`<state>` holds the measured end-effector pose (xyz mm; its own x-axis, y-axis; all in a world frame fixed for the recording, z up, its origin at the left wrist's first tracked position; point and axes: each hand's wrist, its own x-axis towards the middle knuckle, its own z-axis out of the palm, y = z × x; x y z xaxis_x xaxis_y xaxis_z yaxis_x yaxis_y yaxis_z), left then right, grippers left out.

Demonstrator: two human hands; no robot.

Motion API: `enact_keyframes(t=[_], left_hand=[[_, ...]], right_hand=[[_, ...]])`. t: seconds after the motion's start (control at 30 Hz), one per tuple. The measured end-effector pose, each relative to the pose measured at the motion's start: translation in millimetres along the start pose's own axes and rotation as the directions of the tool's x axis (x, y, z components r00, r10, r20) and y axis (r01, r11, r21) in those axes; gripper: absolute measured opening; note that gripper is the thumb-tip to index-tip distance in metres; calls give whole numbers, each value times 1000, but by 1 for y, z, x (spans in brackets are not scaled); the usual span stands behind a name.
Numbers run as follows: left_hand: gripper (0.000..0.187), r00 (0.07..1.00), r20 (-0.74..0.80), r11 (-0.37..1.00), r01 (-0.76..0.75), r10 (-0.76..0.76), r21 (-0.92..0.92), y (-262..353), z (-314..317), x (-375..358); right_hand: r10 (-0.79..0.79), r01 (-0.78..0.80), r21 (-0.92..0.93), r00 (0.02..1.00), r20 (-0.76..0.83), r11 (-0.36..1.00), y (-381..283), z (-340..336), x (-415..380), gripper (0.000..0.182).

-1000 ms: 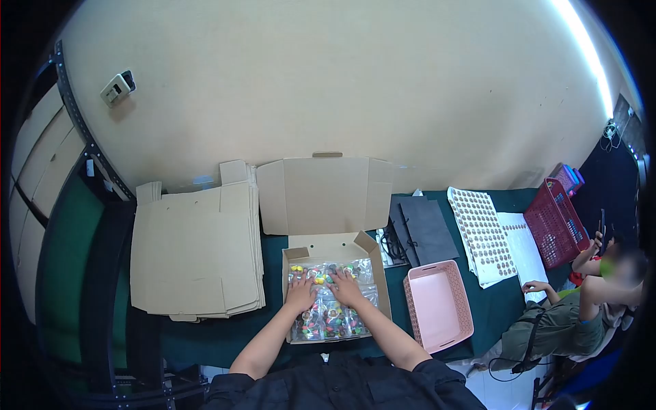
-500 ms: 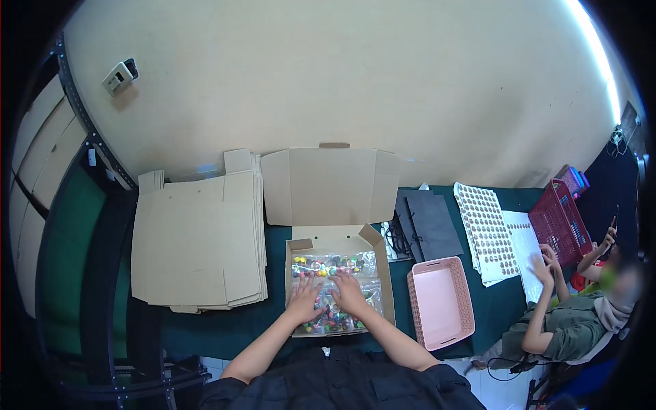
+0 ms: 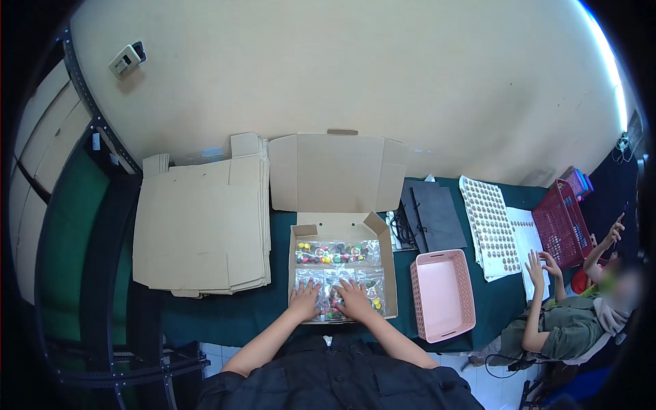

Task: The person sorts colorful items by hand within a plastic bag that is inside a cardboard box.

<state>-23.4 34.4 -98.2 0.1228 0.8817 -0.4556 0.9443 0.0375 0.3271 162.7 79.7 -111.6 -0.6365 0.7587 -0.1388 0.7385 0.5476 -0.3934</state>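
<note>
An open cardboard box (image 3: 390,287) stands in front of me with its lid (image 3: 335,172) raised at the back. Inside lie clear plastic bags of colourful candies: one bag (image 3: 338,253) across the far part, more bags (image 3: 376,283) in the near part. My left hand (image 3: 305,299) rests flat on the near bags at the left, fingers stretched out. To its right, my right hand (image 3: 354,299) also presses on the near bags with fingers spread. What lies under both palms is hidden.
Flattened cardboard boxes (image 3: 198,225) are stacked left. A pink basket (image 3: 443,301), black paper bags (image 3: 437,219) and sticker sheets (image 3: 490,229) lie right. Farther right are a maroon basket (image 3: 562,225) and a seated person (image 3: 567,324) with raised hands. A dark shelf (image 3: 96,260) stands far left.
Both my hands have moved from the middle of the box toward its near side, uncovering the far bag. The view has tilted slightly. The seated person's hands have shifted a little.
</note>
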Motion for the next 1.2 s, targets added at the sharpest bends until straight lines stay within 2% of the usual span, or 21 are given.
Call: enact_keyframes(t=[0.57, 0.63, 0.67, 0.73, 0.97, 1.03, 1.2], left_hand=[[89, 996, -91, 995, -20, 11, -95, 7, -4, -7], [84, 969, -246, 977, -52, 0, -206, 7, -2, -4], [84, 969, -246, 977, -53, 1, -204, 7, -2, -2], [75, 936, -350, 961, -81, -17, -264, 5, -2, 1], [66, 934, -357, 982, -64, -3, -175, -2, -13, 27], [62, 936, -349, 989, -15, -39, -150, -5, -18, 39], [54, 933, -359, 993, -13, -29, -115, -11, -23, 60]], right_hand=[[55, -60, -55, 995, -85, 997, -11, 2, -11, 46], [118, -91, 135, 972, -204, 987, -13, 3, -10, 43], [119, -92, 136, 971, -206, 986, -13, 2, -9, 43], [146, -60, 231, 915, -375, 971, -14, -6, -6, 43], [244, -162, 244, 902, -355, 956, 17, -12, 14, 46], [243, -169, 230, 905, -348, 958, 23, -14, 22, 45], [220, -175, 178, 934, -281, 968, 38, -17, 41, 44]])
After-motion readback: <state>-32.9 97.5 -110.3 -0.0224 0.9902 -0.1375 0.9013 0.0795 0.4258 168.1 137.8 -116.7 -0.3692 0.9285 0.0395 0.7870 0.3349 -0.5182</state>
